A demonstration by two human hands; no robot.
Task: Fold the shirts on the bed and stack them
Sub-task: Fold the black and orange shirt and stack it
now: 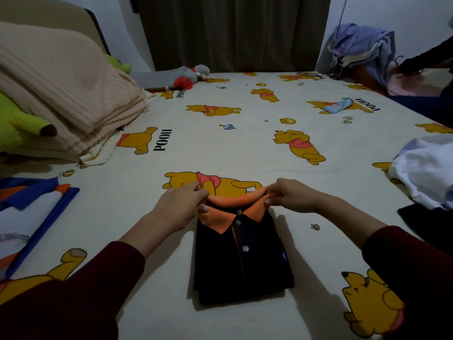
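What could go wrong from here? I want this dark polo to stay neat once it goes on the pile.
Both the left hand and the right hand pinch only the orange collar; lifting the folded polo from there could let its folds drop open. The folded blue and white shirt lies far to the left, so the carry across may also loosen it. The white clothes heap at right might get dragged by a sleeve.

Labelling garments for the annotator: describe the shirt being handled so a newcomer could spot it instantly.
On the cream cartoon-bear bedsheet, look at the near centre, between the person's two forearms. There lies a folded black polo shirt with an orange collar, its collar pinched by the left hand and right hand. Unlike the blue, white and orange garment at left and the crumpled white clothes at right, it is dark and buttoned.
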